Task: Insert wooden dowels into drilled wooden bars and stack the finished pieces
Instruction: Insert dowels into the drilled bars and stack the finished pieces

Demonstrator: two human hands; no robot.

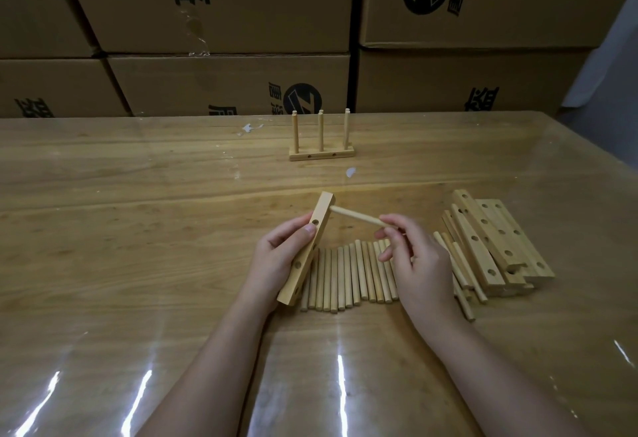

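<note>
My left hand [279, 250] grips a drilled wooden bar [321, 210] tilted up off the table, thumb beside one of its holes. My right hand [414, 257] pinches a wooden dowel [355, 216] whose far tip meets the bar's upper end at its side face. Below both hands lies a row of several loose dowels [348, 274] side by side on the table. To the right sits a pile of several drilled bars [497, 239]. Farther back stands a finished bar with three upright dowels [321, 153].
The wooden table [138, 229] has a glossy clear cover with glare streaks near the front edge. Stacked cardboard boxes [221, 5] form a wall right behind the table's far edge. Small white scraps [350, 171] lie near the finished piece.
</note>
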